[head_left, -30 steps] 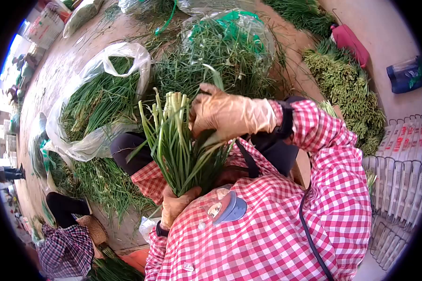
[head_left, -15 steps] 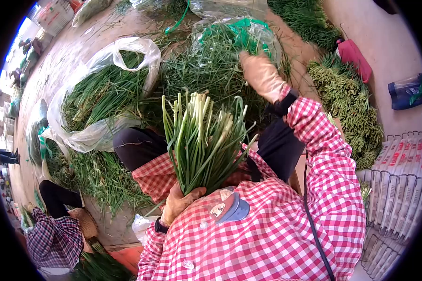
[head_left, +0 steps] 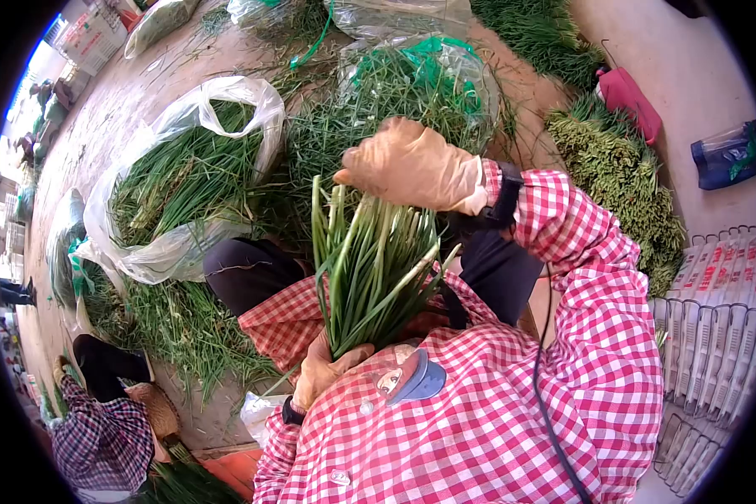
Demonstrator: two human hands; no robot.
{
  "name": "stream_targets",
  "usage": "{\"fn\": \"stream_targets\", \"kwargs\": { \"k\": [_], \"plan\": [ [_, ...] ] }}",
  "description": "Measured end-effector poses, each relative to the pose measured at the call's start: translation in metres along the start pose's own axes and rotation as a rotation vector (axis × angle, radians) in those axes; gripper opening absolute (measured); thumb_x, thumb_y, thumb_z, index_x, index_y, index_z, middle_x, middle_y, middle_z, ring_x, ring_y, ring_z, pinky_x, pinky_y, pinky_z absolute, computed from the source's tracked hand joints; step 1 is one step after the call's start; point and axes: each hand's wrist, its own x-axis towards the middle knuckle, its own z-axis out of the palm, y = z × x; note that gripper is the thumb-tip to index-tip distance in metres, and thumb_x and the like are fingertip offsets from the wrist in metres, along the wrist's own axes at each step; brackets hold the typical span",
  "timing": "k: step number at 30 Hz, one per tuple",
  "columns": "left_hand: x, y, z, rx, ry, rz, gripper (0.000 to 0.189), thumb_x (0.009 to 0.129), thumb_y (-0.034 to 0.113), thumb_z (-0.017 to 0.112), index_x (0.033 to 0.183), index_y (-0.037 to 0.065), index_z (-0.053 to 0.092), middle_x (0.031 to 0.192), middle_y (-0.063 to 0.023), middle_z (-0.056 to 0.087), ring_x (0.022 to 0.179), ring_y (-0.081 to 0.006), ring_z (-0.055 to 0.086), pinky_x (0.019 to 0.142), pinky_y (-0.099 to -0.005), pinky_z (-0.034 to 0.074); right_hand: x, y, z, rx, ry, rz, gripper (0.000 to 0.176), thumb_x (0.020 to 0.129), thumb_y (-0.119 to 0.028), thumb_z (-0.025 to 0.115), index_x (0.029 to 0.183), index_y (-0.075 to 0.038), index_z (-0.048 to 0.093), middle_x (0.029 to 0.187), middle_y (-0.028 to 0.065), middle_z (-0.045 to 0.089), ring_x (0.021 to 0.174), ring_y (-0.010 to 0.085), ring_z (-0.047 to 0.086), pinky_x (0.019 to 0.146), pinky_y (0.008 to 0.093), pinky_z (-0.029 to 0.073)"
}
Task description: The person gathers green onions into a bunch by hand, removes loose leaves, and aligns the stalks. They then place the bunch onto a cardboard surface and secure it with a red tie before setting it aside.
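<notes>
One bunch of green stalks fans up before the checked shirt, lower end wrapped in my left hand. My right hand curls over the pale tips; from here I can't tell whether it pinches any. A slack left grip could spill stalks.

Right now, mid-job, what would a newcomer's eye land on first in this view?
Probably the bundle of green stalks near the centre, gripped at its lower end by the left hand, with the gloved right hand at its pale upper ends. Next, the red-and-white checked shirt filling the lower middle. Up and to the left, an open plastic bag holds long green leaves.
</notes>
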Motion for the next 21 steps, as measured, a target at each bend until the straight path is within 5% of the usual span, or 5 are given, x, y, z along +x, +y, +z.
{"fn": "stream_targets", "kwargs": {
  "k": [3, 5, 13, 20, 21],
  "plan": [
    [0.002, -0.002, -0.001, -0.048, -0.010, -0.021, 0.049, 0.081, 0.015, 0.072, 0.123, -0.001, 0.052, 0.113, -0.0109, 0.063, 0.100, -0.0183, 0.060, 0.088, -0.0324, 0.048, -0.010, 0.049, 0.016, -0.143, 0.210, -0.071, 0.019, 0.093, -0.019, 0.050, 0.107, -0.010, 0.061, 0.078, 0.0067, 0.067, 0.066, 0.0228, 0.065, 0.057, 0.0357, 0.052],
    [0.001, -0.006, -0.005, -0.097, -0.022, -0.047, 0.053, 0.081, 0.020, 0.074, 0.124, -0.001, 0.051, 0.113, -0.0107, 0.062, 0.100, -0.0177, 0.060, 0.088, -0.0316, 0.049, -0.004, 0.066, 0.000, 0.043, 0.013, 0.599, 0.034, 0.093, -0.029, 0.053, 0.119, -0.009, 0.058, 0.091, 0.0102, 0.068, 0.077, 0.0255, 0.066, 0.067, 0.0376, 0.053],
    [0.001, -0.013, -0.009, -0.131, -0.110, 0.002, 0.052, 0.084, 0.018, 0.071, 0.126, -0.001, 0.048, 0.117, -0.0103, 0.061, 0.105, -0.0188, 0.057, 0.094, -0.0313, 0.044, 0.036, 0.006, -0.022, 0.927, -0.534, 0.102, 0.034, 0.086, -0.034, 0.062, 0.107, -0.008, 0.068, 0.101, 0.0104, 0.068, 0.088, 0.0205, 0.064, 0.082, 0.0339, 0.050],
    [-0.003, -0.010, -0.008, -0.115, -0.038, -0.004, 0.047, 0.082, 0.010, 0.070, 0.124, -0.001, 0.051, 0.117, -0.0101, 0.061, 0.103, -0.0172, 0.058, 0.093, -0.0301, 0.045, 0.015, 0.065, 0.000, -0.104, 0.280, 0.286, 0.030, 0.091, -0.030, 0.051, 0.082, -0.005, 0.065, 0.081, 0.0116, 0.066, 0.084, 0.0299, 0.064, 0.075, 0.0424, 0.050],
    [-0.001, -0.011, -0.008, -0.117, -0.028, -0.010, 0.047, 0.082, 0.009, 0.070, 0.124, -0.001, 0.051, 0.118, -0.0101, 0.061, 0.103, -0.0171, 0.058, 0.092, -0.0301, 0.045, 0.012, 0.077, -0.020, -0.025, -0.066, 0.538, 0.040, 0.093, -0.039, 0.048, 0.106, -0.005, 0.062, 0.089, 0.0167, 0.067, 0.092, 0.0349, 0.063, 0.085, 0.0439, 0.047]
  ]
}}
